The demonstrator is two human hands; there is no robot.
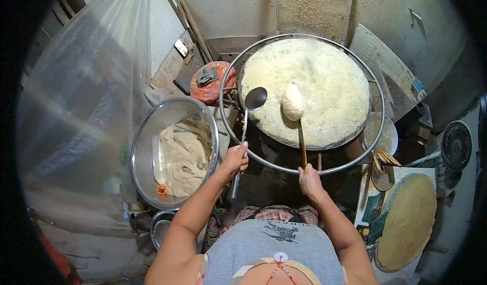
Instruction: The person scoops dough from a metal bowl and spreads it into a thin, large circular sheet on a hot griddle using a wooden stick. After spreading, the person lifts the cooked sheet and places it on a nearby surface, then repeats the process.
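Note:
My left hand grips the metal handle of a ladle, whose dark round bowl hangs over the left edge of a large round griddle. The griddle's top is coated pale yellow. My right hand holds a brown-handled tool, its far end covered by a lump of pale dough above the griddle. Whether the lump touches the surface I cannot tell. To the left, a steel basin contains thick, pale batter and a clear plastic bottle with an orange cap.
A metal ring surrounds the griddle. Behind the basin stands a red round object with a dark cloth on it. At right are a white bucket, a fan and a board bearing a round flatbread. Plastic sheeting hangs at left.

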